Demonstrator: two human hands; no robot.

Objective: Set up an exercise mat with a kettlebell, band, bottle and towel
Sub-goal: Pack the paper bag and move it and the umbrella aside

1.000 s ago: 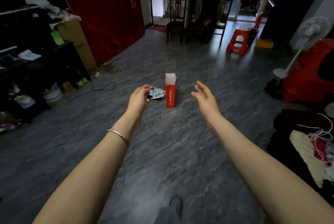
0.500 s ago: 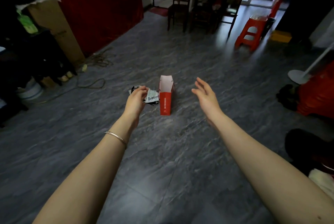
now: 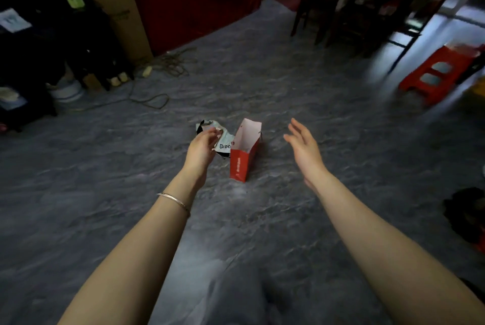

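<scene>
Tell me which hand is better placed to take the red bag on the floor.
Probably the right hand. It is open and empty, and it reaches toward the upright red bag. The left hand is curled, in front of the white packet beside the bag.

The room is dim, with daylight coming in from the doorway at the far right and laying a pale blue sheen on the grey floor (image 3: 249,219) there. The left side sinks into near black around the shelves (image 3: 31,62). Motion blur smears the red stool (image 3: 441,72) and the chairs (image 3: 341,9); both hands, left (image 3: 202,146) and right (image 3: 304,148), look soft-edged. The wide lens bends lines toward the edges. A faint glare patch sits on the floor between the forearms.
</scene>
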